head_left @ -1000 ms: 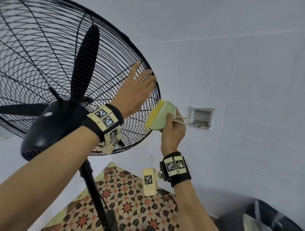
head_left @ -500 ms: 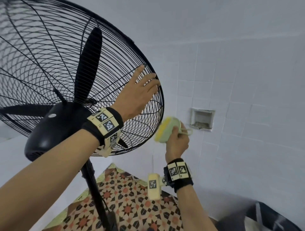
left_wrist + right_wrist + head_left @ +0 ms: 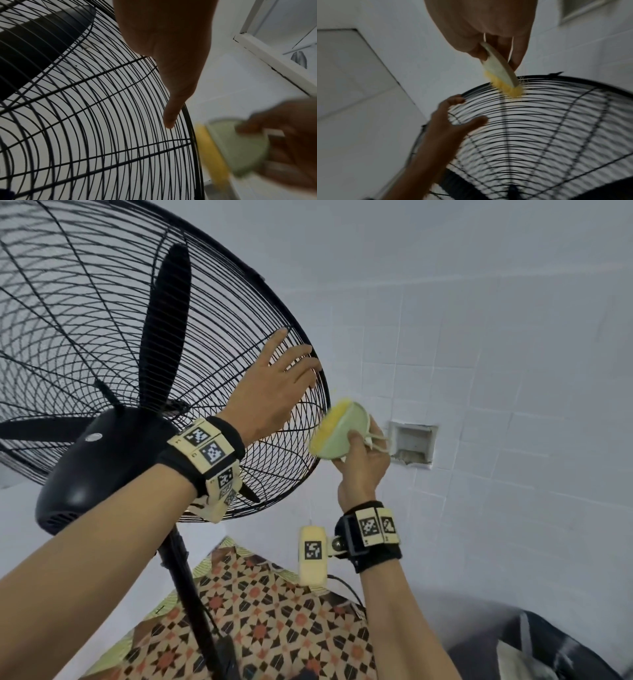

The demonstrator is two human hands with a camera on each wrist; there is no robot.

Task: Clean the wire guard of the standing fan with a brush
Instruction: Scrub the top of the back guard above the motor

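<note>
The fan's black wire guard (image 3: 113,344) fills the upper left of the head view. My left hand (image 3: 284,371) lies flat against its right side, fingers spread and straight on the wires by the rim; its thumb (image 3: 171,108) rests on the wires. My right hand (image 3: 359,446) grips a pale green brush (image 3: 342,436) whose yellow bristles (image 3: 510,89) press on the guard's outer rim, just below the left hand. The brush (image 3: 236,148) is blurred in the left wrist view. In the right wrist view the left hand (image 3: 453,121) sits left of the brush (image 3: 498,67).
Black blades (image 3: 168,330) sit inside the guard, with the motor housing (image 3: 85,467) and pole (image 3: 191,594) below. A white tiled wall with a recessed box (image 3: 411,443) stands close on the right. Patterned floor (image 3: 274,628) lies underneath, a dark object (image 3: 548,645) at lower right.
The brush dropped down and away from the rim half a second ago, then came back up onto it. My left hand has stayed on the guard.
</note>
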